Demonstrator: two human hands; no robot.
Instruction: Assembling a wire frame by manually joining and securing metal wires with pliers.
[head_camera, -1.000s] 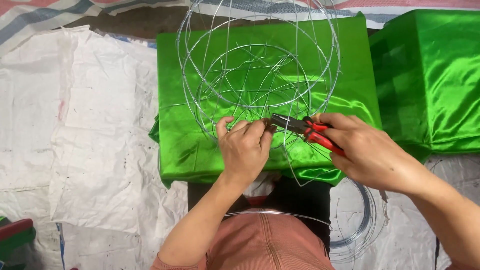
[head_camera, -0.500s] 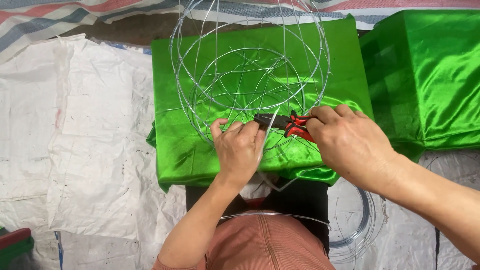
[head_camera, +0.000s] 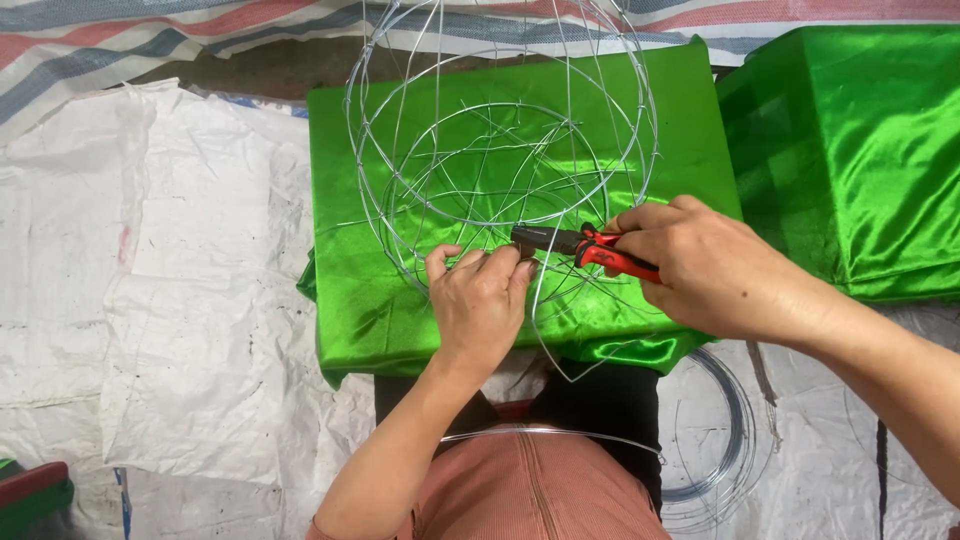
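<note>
Pinching thin wire of round silver wire-frame cage (head_camera: 500, 150), left hand (head_camera: 480, 305) closed at cage's near rim, above near edge of green satin-covered box (head_camera: 350, 310). Right hand (head_camera: 700, 265) wrapped around red-handled black-nosed pliers (head_camera: 580, 245); long axis level, nose pointing left, touching left fingertips (head_camera: 520, 268).

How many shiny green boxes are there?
2. One green box sits under the wire ball, by both hands; the other green box is at the right edge, partly cut off.
</note>
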